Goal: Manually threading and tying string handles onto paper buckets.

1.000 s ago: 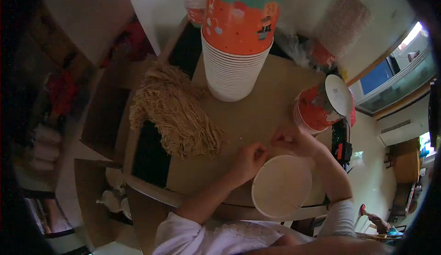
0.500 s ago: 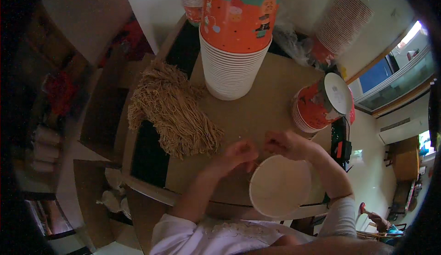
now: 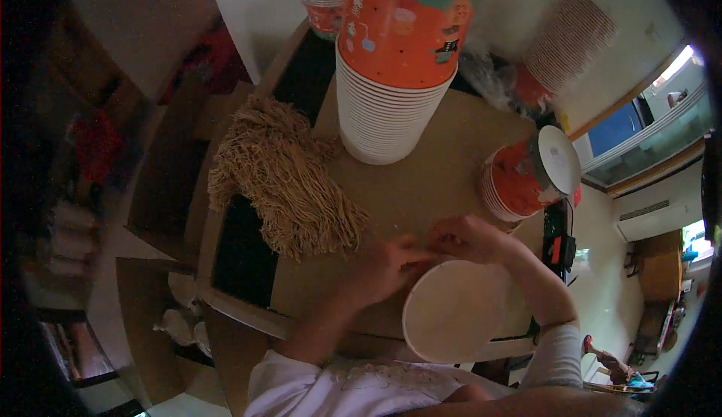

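Note:
A round paper bucket, its pale round face turned up at me, lies at the near edge of the table in front of my body. Just beyond its far rim my right hand is closed, fingertips pinched together. My left hand, slightly blurred, comes close to it from the left with its fingers pinched too. Whatever is between the fingertips is too small and dark to make out. Left of my hands lies a thick bundle of tan cords.
A tall stack of paper buckets, orange and green on top, stands behind my hands. A shorter stack leans at the right, with another stack by the wall. Open cardboard boxes sit on the left. A black device is at the table's right edge.
My left hand has moved right and slightly nearer me, its fingers now close to the right hand. The right hand stays beside the bucket's far rim. The view has shifted a little.

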Tool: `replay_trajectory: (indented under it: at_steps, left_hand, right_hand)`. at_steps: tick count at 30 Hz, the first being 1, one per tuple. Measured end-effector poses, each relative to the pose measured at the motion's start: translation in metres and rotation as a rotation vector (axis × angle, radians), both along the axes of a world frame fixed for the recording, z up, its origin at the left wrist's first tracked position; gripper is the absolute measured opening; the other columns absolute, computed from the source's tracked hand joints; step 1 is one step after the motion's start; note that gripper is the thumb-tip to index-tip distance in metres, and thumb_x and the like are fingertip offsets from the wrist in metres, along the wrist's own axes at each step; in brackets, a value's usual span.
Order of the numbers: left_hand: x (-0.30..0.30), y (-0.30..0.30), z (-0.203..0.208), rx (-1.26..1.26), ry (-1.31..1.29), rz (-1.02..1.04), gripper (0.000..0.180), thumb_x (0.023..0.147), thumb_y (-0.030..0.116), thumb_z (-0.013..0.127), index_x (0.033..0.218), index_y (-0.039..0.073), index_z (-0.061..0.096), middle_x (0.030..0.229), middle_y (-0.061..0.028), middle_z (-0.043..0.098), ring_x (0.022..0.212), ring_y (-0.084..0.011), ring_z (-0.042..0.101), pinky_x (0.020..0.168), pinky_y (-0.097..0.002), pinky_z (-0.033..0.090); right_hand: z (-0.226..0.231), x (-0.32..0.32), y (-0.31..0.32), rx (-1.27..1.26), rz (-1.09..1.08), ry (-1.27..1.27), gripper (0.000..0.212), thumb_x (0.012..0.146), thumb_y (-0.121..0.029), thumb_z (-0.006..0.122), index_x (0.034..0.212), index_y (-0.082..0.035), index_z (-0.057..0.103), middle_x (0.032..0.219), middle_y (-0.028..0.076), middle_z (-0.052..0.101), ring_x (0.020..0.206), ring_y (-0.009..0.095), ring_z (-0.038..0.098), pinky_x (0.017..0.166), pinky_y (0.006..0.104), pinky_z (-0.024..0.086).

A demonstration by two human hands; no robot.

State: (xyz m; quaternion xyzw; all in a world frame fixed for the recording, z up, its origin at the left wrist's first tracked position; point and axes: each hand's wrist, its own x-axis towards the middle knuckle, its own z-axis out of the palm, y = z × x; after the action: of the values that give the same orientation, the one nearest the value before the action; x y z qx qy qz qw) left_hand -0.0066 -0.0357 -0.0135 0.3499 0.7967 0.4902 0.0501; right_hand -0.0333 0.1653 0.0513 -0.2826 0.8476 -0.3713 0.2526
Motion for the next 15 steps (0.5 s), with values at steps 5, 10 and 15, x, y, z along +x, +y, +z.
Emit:
replay_trajectory:
  at_steps: [5,10,15]
  left_hand:
    - [0.005,0.007,0.002,0.008,-0.106,0.033,0.015,0.074,0.015,0.062,0.088,0.011,0.062,0.082,-0.0092,0.055,0.070,-0.0252,0.058,0.060,-0.0337,0.047]
    - [0.008,0.008,-0.004,0.175,-0.366,0.041,0.012,0.078,0.015,0.060,0.088,0.009,0.060,0.080,-0.0056,0.058,0.067,-0.0144,0.057,0.059,-0.0298,0.046]
    - [0.011,0.016,-0.013,0.508,-0.869,0.037,0.017,0.080,0.018,0.060,0.089,0.003,0.057,0.079,-0.0015,0.060,0.066,-0.0078,0.053,0.060,-0.0229,0.044]
  right_hand:
    - [0.005,0.003,-0.002,-0.004,-0.042,-0.024,0.008,0.080,-0.010,0.056,0.084,-0.004,0.056,0.075,0.007,0.055,0.068,0.015,0.054,0.058,0.0282,0.043]
    - [0.006,0.009,-0.002,0.040,-0.132,-0.119,0.009,0.082,-0.012,0.054,0.082,-0.003,0.055,0.071,0.005,0.054,0.068,0.011,0.051,0.059,0.0254,0.041]
    - [0.008,0.018,-0.003,0.010,-0.224,-0.159,0.008,0.081,-0.011,0.054,0.082,-0.003,0.056,0.071,0.004,0.053,0.067,0.010,0.051,0.059,0.0246,0.041]
